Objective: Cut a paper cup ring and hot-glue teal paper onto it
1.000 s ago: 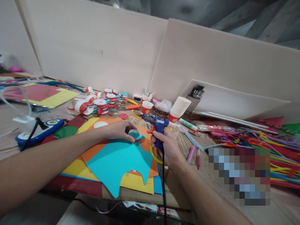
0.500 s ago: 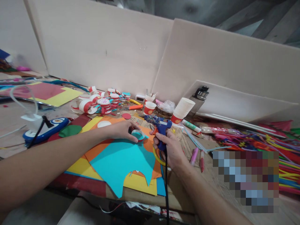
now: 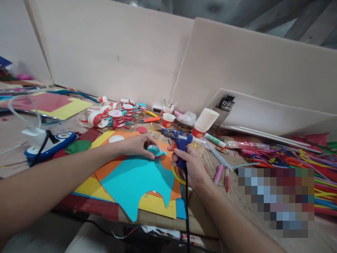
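My left hand (image 3: 137, 144) rests on a stack of coloured paper and pinches a small cut paper cup piece (image 3: 155, 151) with a turquoise inside and a red rim. My right hand (image 3: 191, 168) is closed round the handle of a blue hot glue gun (image 3: 177, 138), whose nozzle points left, close to the cup piece. The gun's black cord (image 3: 186, 203) runs down toward me. A turquoise sheet (image 3: 137, 182) with a cut-out edge lies on top of orange and yellow sheets, just below both hands.
Several red-and-white cup pieces (image 3: 113, 114) lie at the back, with a red paper cup (image 3: 166, 121) and a stack of white cups (image 3: 205, 122). Coloured straws and pipe cleaners (image 3: 284, 158) pile up on the right. A blue device (image 3: 50, 146) sits left. Pale boards wall the back.
Both hands keep their hold and stay almost still. The view has shifted slightly, so everything sits a little further right in the picture than one second ago.
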`<state>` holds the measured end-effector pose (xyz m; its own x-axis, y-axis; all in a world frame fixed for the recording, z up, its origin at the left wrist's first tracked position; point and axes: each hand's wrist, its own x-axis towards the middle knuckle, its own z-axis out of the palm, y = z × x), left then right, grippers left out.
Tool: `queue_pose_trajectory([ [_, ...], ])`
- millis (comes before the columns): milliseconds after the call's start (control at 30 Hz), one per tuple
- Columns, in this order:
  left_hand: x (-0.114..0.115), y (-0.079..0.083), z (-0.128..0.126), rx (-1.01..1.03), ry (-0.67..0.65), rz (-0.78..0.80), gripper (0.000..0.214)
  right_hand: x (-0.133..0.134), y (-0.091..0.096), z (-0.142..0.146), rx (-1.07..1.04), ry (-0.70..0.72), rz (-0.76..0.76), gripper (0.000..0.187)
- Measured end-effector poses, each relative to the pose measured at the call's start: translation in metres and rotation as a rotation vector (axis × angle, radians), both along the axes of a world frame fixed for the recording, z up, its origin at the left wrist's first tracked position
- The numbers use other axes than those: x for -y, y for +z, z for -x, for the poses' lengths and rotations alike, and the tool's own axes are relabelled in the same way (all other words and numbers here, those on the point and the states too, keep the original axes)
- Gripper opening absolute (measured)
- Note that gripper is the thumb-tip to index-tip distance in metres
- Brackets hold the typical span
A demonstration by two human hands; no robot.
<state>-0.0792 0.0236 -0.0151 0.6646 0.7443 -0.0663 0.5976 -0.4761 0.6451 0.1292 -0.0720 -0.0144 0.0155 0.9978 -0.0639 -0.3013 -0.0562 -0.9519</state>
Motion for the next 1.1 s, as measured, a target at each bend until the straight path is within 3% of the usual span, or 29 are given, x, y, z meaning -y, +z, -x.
queue_pose_trajectory([
  [300,-0.0020,-0.0013,-0.0002,0.076,-0.071,0.030,0.060,0.0010,0.0007,0.0000,0.031,0.019,-0.011,0.031],
  [1100,-0.0013,-0.0021,0.0006,0.077,-0.045,0.031,0.068,0.0022,0.0022,0.0015,0.022,0.007,0.023,0.032],
])
